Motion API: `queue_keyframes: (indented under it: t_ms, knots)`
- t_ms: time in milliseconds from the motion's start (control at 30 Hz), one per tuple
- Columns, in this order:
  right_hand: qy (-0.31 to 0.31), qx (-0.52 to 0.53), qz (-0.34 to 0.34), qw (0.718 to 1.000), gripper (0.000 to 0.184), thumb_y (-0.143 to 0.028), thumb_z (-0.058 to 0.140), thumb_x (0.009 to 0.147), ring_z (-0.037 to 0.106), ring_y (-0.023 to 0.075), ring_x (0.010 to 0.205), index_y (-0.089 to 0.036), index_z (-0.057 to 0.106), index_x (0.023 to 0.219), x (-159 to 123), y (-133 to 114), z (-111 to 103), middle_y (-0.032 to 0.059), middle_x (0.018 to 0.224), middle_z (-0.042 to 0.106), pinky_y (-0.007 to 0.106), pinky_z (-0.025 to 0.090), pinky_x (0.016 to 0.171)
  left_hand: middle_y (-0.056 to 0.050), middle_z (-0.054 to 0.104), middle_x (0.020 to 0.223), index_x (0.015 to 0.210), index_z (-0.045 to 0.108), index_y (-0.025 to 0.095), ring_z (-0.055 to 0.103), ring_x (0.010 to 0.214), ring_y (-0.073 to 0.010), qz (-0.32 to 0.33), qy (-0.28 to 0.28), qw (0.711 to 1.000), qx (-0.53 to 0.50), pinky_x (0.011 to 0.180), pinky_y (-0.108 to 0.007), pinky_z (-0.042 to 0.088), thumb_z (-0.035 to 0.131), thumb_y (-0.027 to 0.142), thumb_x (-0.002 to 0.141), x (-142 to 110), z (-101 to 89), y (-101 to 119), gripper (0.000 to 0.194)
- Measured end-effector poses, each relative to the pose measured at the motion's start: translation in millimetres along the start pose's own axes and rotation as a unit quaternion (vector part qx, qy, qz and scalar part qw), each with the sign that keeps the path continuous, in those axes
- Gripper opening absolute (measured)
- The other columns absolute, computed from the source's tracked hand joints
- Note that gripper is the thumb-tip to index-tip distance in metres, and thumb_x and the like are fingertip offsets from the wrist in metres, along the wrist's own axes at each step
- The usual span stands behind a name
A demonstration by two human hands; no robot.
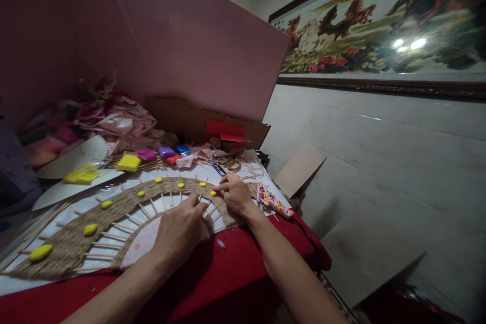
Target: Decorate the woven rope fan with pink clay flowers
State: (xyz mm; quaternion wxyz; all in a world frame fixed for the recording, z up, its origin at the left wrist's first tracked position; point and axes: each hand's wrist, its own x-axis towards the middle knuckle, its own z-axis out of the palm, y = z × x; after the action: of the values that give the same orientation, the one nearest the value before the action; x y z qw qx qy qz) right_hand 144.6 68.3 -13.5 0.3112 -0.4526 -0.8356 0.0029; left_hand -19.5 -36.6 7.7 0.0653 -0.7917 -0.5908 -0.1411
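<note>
A fan-shaped piece (125,212) of thin sticks woven with brown twine lies on a white sheet. Yellow clay dots (90,230) sit in a row along its woven band. My left hand (180,228) rests over the inner sticks, its fingers curled together; what they hold, if anything, is hidden. My right hand (237,196) is at the right part of the band, fingertips pinched at a small pink bit (214,190), likely clay, beside a yellow dot. Close to the right wrist lies a flower-patterned hot glue gun (271,200).
Behind the fan lie scissors (218,167), yellow clay (128,163), purple (166,152) and blue packets (183,150), and twine (231,162). Crumpled pink fabric (121,124) heaps at back left. A red cloth (228,273) covers the table's front; cardboard (178,116) leans behind.
</note>
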Motion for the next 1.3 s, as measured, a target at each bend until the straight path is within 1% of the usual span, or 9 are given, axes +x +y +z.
queue_keyframes:
  t_ms: [133,267,367,533,667,833,1000,1100,1300]
  knots:
    - [0.017,-0.013,-0.002,1.000,0.026,-0.008,0.057,0.078,0.052,0.0159,0.089,-0.027,0.073,0.087,0.2,-1.4,-2.8,0.0020,0.088,0.063,0.026,0.040,0.078,-0.006,0.060,0.095,0.103,0.061,0.024,0.061,0.077,-0.0208,-0.010,0.010,1.000,-0.003,0.056,-0.029,0.041,0.037,0.012,0.082,0.0,-1.6,-0.3,0.034]
    - [-0.009,-0.023,-0.041,0.999,0.017,-0.019,0.061,0.080,0.051,0.0163,0.086,-0.029,0.074,0.086,-0.3,-3.1,-5.2,0.0022,0.087,0.061,0.027,0.040,0.074,-0.006,0.060,0.096,0.103,0.061,0.024,0.061,0.077,-0.0199,-0.016,0.012,1.000,-0.006,0.056,-0.028,0.041,0.037,0.012,0.083,-0.1,-3.0,-0.4,0.034]
    - [-0.023,-0.038,-0.051,0.998,0.022,-0.015,0.059,0.080,0.051,0.0165,0.088,-0.031,0.074,0.085,-1.0,-4.6,-6.3,0.0017,0.089,0.061,0.027,0.040,0.075,-0.005,0.060,0.096,0.103,0.061,0.025,0.061,0.076,-0.0206,-0.012,0.015,1.000,-0.012,0.055,-0.029,0.041,0.037,0.011,0.082,-1.0,-3.0,-0.5,0.035]
    - [0.006,-0.014,-0.026,1.000,0.019,-0.015,0.062,0.078,0.052,0.0165,0.089,-0.028,0.073,0.086,0.1,-5.0,-7.8,0.0020,0.090,0.062,0.027,0.040,0.077,-0.006,0.061,0.097,0.102,0.061,0.024,0.062,0.077,-0.0216,-0.017,0.017,0.999,-0.023,0.056,-0.030,0.041,0.036,0.010,0.082,-1.2,-2.9,-0.3,0.035]
    - [0.026,-0.008,-0.009,1.000,0.022,-0.010,0.061,0.078,0.052,0.0160,0.087,-0.026,0.074,0.085,0.6,-3.9,-7.2,0.0026,0.087,0.062,0.027,0.041,0.076,-0.006,0.062,0.099,0.106,0.058,0.023,0.062,0.080,-0.0215,-0.039,0.029,0.997,-0.059,0.059,-0.030,0.041,0.036,0.017,0.086,1.5,-2.2,-0.3,0.031]
    - [0.002,-0.013,-0.038,0.999,0.012,-0.019,0.066,0.076,0.052,0.0166,0.087,-0.028,0.074,0.079,-0.7,-5.3,-7.1,0.0024,0.087,0.061,0.027,0.041,0.074,-0.006,0.063,0.099,0.103,0.054,0.020,0.059,0.085,-0.0221,-0.083,0.070,0.980,-0.168,0.068,-0.033,0.042,0.036,0.019,0.086,4.7,-1.0,-2.7,0.025]
    - [0.037,-0.005,0.019,0.999,0.029,-0.002,0.057,0.075,0.054,0.0152,0.085,-0.026,0.074,0.078,-0.7,-5.5,-9.4,0.0008,0.085,0.064,0.025,0.041,0.074,-0.005,0.058,0.092,0.095,0.051,0.018,0.055,0.085,-0.0194,-0.095,0.136,0.943,-0.287,0.075,-0.033,0.043,0.041,0.010,0.073,7.2,-1.7,-4.8,0.026]
    - [0.042,-0.005,0.042,0.998,0.032,0.000,0.054,0.073,0.054,0.0153,0.084,-0.025,0.074,0.075,-1.0,-4.5,-8.8,0.0006,0.084,0.065,0.025,0.041,0.074,-0.006,0.055,0.092,0.090,0.050,0.018,0.052,0.090,-0.0196,-0.080,0.166,0.933,-0.309,0.078,-0.033,0.043,0.040,0.006,0.067,8.4,-1.0,-5.5,0.027]
    - [0.011,-0.012,0.024,1.000,0.027,-0.005,0.058,0.074,0.054,0.0160,0.085,-0.027,0.074,0.074,-1.5,-3.2,-5.2,0.0009,0.084,0.064,0.026,0.040,0.073,-0.006,0.054,0.092,0.087,0.049,0.019,0.051,0.092,-0.0206,-0.083,0.175,0.931,-0.309,0.079,-0.035,0.043,0.040,0.004,0.065,9.4,-1.3,-4.6,0.028]
